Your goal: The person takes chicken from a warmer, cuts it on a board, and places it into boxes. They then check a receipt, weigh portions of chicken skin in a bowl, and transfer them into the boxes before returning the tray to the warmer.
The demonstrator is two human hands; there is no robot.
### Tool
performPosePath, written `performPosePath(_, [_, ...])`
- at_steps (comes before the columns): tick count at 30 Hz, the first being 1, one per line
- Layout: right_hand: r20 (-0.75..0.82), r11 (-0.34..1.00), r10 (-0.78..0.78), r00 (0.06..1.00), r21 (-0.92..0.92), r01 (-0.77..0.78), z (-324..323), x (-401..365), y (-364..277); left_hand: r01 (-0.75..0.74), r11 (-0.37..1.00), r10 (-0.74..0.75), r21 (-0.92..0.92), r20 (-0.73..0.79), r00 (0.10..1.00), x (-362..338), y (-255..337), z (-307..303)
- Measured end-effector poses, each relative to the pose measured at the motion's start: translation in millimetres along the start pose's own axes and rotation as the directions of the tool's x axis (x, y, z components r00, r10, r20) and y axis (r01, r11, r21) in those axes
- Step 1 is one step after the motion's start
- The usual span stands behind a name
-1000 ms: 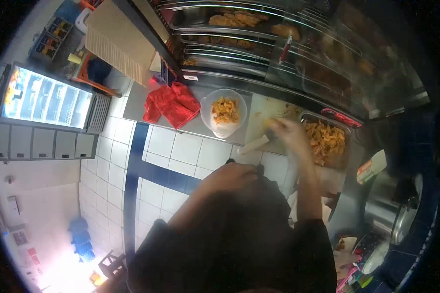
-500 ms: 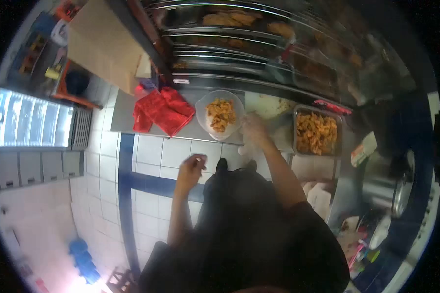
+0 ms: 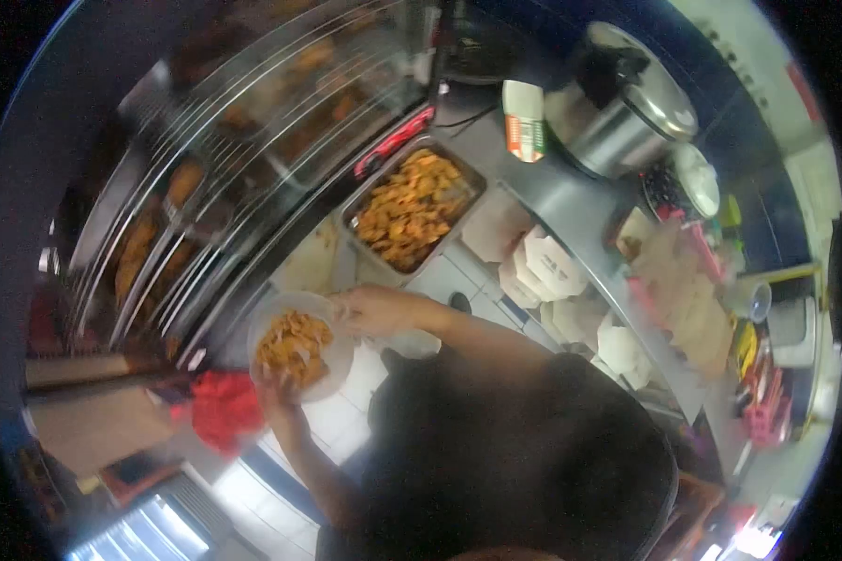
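Observation:
A round pale bowl (image 3: 340, 366) with orange-brown fried pieces (image 3: 295, 346) sits between my two hands, near the display case. My left hand (image 3: 279, 397) grips its lower left edge, fingers over the rim beside the food. On the opposite side, my right hand (image 3: 374, 310) is closed at the bowl's right rim; its fingertips are blurred. A metal tray (image 3: 480, 184) full of similar fried pieces lies beyond my right hand. Something clear and thin, perhaps plastic, shows below my right wrist.
The glass case (image 3: 253, 122) with wire racks runs along the upper left. A red cloth (image 3: 225, 411) lies near my left hand. White cartons (image 3: 547, 266), a printed box (image 3: 524, 122) and a steel pot (image 3: 617, 136) are at the right.
The view has swung toward the right side of the counter. My left hand has come up from away from the bowl and taken hold of it; my right hand stays by its right rim.

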State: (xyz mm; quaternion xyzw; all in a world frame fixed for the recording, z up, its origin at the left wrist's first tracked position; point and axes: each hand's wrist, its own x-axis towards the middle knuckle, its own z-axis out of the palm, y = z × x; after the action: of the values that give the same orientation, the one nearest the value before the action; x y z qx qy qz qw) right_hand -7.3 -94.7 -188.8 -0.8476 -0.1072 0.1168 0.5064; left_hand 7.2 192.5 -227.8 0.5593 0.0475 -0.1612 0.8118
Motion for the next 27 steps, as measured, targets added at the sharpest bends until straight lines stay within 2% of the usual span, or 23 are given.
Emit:
performPosePath(1, [-0.033,1.000,0.005,0.999,0.001,-0.005,-16.9,-13.5,20.4,0.011,0.998,-0.011,0.054,-0.008,1.000,3.9,-14.9,3.8])
performPosePath(2, [-0.164,0.995,-0.073,0.984,0.058,0.083,-35.5,-28.6,50.8,0.020,0.994,-0.017,0.110,-0.025,1.000,10.4,-27.4,8.6])
performPosePath(3, [-0.348,0.997,-0.078,0.934,-0.009,0.080,-60.6,-46.5,67.8,0.053,0.988,-0.048,0.142,-0.038,0.998,10.0,-25.6,38.4])
performPosePath(4, [-0.519,0.996,-0.081,0.851,-0.070,0.052,-86.9,-64.5,80.0,0.043,0.987,-0.039,0.158,-0.027,0.999,12.2,-34.1,53.3])
performPosePath(5, [-0.718,0.973,-0.061,0.694,-0.197,-0.118,-122.6,-83.1,97.2,0.021,0.977,-0.022,0.214,0.001,1.000,18.2,-49.1,66.7])
performPosePath(6, [-0.722,0.888,0.390,0.571,0.130,-0.441,-169.1,-98.9,91.3,0.018,0.984,-0.030,0.176,0.067,0.997,15.3,-47.9,102.4])
performPosePath(7, [-0.767,0.784,0.365,0.528,-0.052,-0.618,-208.6,-110.6,127.4,0.020,0.990,-0.038,0.138,0.133,0.990,12.3,-46.6,138.1])
performPosePath(8, [-0.810,0.614,0.326,0.488,-0.211,-0.761,-243.0,-117.9,168.4,0.002,0.988,-0.025,0.153,0.147,0.989,14.7,-59.5,156.9])
performPosePath(9, [-0.823,0.628,0.315,0.472,-0.192,-0.754,-273.2,-121.5,197.4,-0.021,0.958,-0.018,0.285,0.132,0.991,22.9,-75.5,171.6])
performPosePath(11, [-0.896,0.570,0.386,0.220,0.044,-0.821,-321.0,-122.3,247.9,-0.001,0.927,-0.062,0.375,0.154,0.986,20.8,-72.2,244.6])
performPosePath(12, [-0.902,0.589,0.382,0.203,0.068,-0.805,-342.6,-120.4,269.5,-0.031,0.919,-0.041,0.393,0.174,0.984,33.1,-80.4,263.9])
performPosePath(14, [-0.765,0.509,0.566,0.306,0.033,-0.860,-375.4,-117.2,308.9,0.052,0.956,-0.090,0.289,0.120,0.989,58.8,-101.4,288.5])
performPosePath(15, [-0.812,0.492,0.453,0.368,-0.117,-0.863,-377.8,-116.2,324.8,-0.010,0.908,-0.063,0.419,0.160,0.985,62.9,-102.2,304.5])
performPosePath(16, [-0.805,0.495,0.465,0.369,-0.109,-0.862,-381.0,-116.1,337.9,-0.079,0.840,-0.036,0.536,0.200,0.979,67.7,-104.2,318.5])
performPosePath(17, [-0.770,0.495,0.472,0.430,-0.172,-0.852,-380.8,-115.8,333.9,0.023,0.952,-0.084,0.307,0.188,0.979,69.8,-104.3,340.9])
performPosePath(18, [-0.732,0.490,0.487,0.476,-0.222,-0.843,-378.9,-119.3,332.9,0.133,0.989,-0.143,0.063,0.191,0.971,73.3,-103.7,365.5])
performPosePath(20, [-0.711,0.424,0.367,0.600,-0.447,-0.788,-349.6,-143.2,329.1,0.183,0.981,-0.191,0.056,0.204,0.960,81.3,-100.1,410.9])
performPosePath(22, [-0.601,0.473,0.466,0.650,-0.452,-0.757,-324.9,-182.2,292.8,0.235,0.972,-0.235,0.031,0.227,0.945,89.6,-113.8,455.4])
performPosePath(24, [-0.583,0.454,0.504,0.637,-0.449,-0.769,-301.5,-223.1,250.9,0.034,0.972,-0.107,0.231,0.314,0.943,101.6,-121.8,485.2])
performPosePath(25, [-0.556,0.451,0.513,0.654,-0.474,-0.756,-288.5,-236.0,240.6,0.013,0.972,-0.096,0.233,0.346,0.933,117.0,-136.5,487.5])
performPosePath(26, [-0.607,0.443,0.433,0.666,-0.500,-0.744,-270.0,-246.7,252.0,-0.011,0.974,-0.077,0.228,0.371,0.926,135.4,-157.0,483.2])
performPosePath(27, [-0.632,0.436,0.386,0.672,-0.516,-0.737,-259.4,-256.3,255.3,-0.114,0.932,-0.032,0.344,0.392,0.920,149.1,-172.9,485.7])
